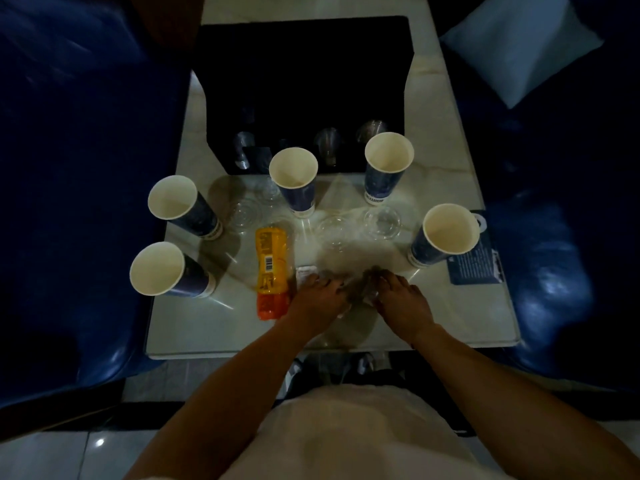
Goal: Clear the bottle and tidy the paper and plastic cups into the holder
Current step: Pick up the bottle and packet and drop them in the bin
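Observation:
An orange bottle [271, 271] with a yellow label lies on its side on the pale table [225, 327], cap toward me. Several blue paper cups stand upright around it, among them one at the near left [162, 270], one at the middle back [294, 174] and one at the right [446, 233]. Several clear plastic cups [382, 221] stand between them and are hard to make out. The black holder [304, 95] sits at the back with clear cups in its front slots. My left hand [317, 294] and my right hand [401, 296] both grip a clear plastic cup [358, 292] lying between them.
Dark blue seats flank the table on both sides. A pale cushion [519, 46] lies on the right seat. A blue printed card [476, 263] sits at the table's right edge. A small white packet [306, 271] lies beside the bottle.

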